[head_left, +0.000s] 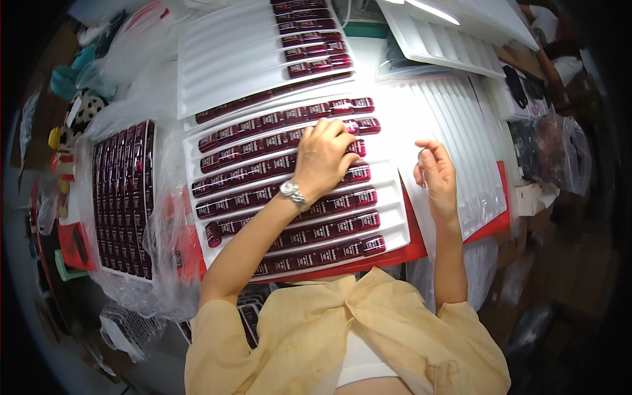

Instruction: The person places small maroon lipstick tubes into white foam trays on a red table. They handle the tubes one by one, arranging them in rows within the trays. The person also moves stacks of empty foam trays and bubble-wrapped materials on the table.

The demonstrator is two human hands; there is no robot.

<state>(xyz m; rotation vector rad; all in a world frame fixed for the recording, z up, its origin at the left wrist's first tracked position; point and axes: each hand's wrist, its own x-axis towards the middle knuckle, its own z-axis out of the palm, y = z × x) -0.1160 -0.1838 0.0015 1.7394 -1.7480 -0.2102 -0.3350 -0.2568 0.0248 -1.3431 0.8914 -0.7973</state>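
Note:
A white ribbed tray lies in front of me, its channels filled with rows of small glossy dark red bottles printed in white. My left hand, with a metal watch on its wrist, bends over the upper right part of these rows. Its fingers and thumb close around bottles near the right ends of the rows; the palm side is hidden. To the right of the tray, my right hand hovers with loosely curled fingers apart, nothing visible in them. At the tray's lower left, one bottle stands turned across its row.
Beyond lies another white tray, partly filled with bottles. Empty ribbed trays are stacked at the right, others lean behind. A plastic-wrapped filled tray is at the left. The red table edge runs near my body.

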